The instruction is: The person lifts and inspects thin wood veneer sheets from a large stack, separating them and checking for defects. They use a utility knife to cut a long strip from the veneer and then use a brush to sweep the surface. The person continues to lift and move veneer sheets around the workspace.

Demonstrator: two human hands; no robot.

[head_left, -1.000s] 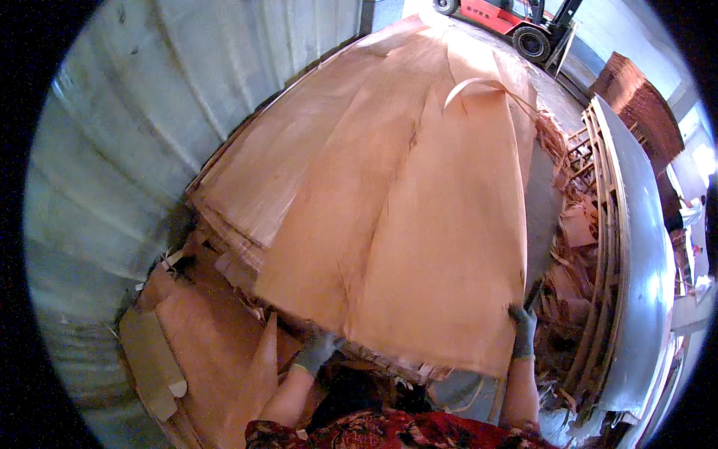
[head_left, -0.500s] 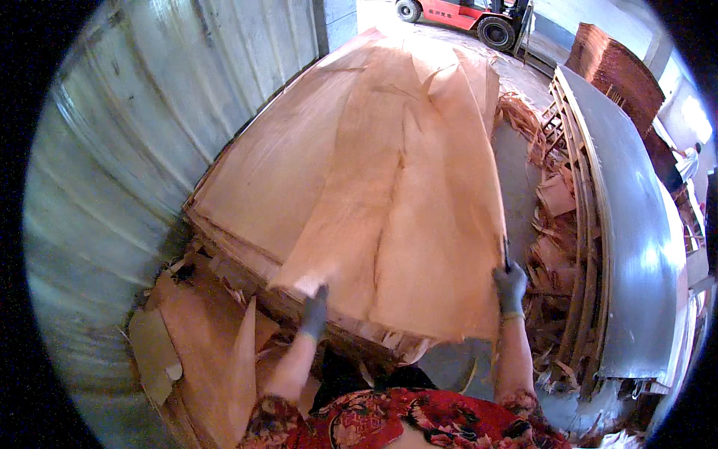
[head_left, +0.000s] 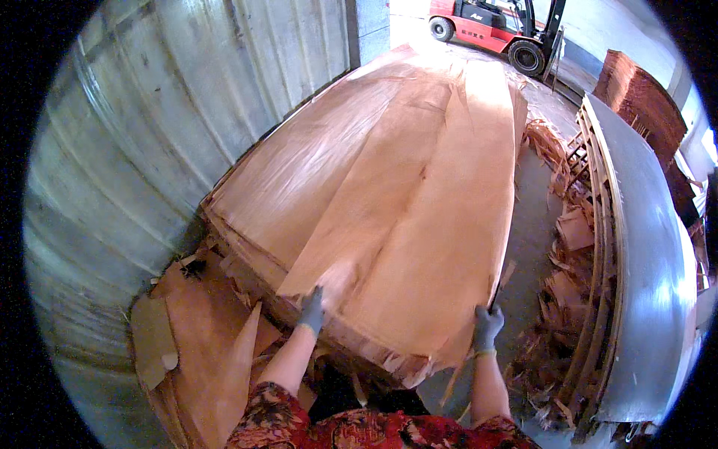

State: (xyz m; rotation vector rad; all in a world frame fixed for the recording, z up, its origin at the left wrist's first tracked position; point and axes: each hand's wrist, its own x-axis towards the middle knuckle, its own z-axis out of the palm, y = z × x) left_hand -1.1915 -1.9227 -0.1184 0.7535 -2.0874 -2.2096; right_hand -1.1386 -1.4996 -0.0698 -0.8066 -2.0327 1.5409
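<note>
A long, thin wood veneer sheet [head_left: 419, 247], orange-brown with a dark streak, lies over a tall stack of veneer [head_left: 262, 217]. My left hand [head_left: 312, 310], in a grey glove, is closed on the sheet's near left corner, where the wood is creased and a little blurred. At the near right edge my right hand [head_left: 488, 328], gloved too, is closed against the sheet's side. Something thin and dark sticks up from that hand along the edge; its kind is unclear. The fingertips of both hands are partly hidden.
A corrugated metal wall [head_left: 149, 135] runs along the left. Torn veneer scraps [head_left: 565, 292] litter the floor at right, beside a grey-topped stack of boards [head_left: 647, 247]. Loose veneer pieces [head_left: 202, 322] lie at near left. A red forklift [head_left: 486, 30] stands far back.
The sheet's right side has come down flatter and its far folds have smoothed out. My right hand has moved lower and inward; my left hand stays at its corner. The view has shifted slightly.
</note>
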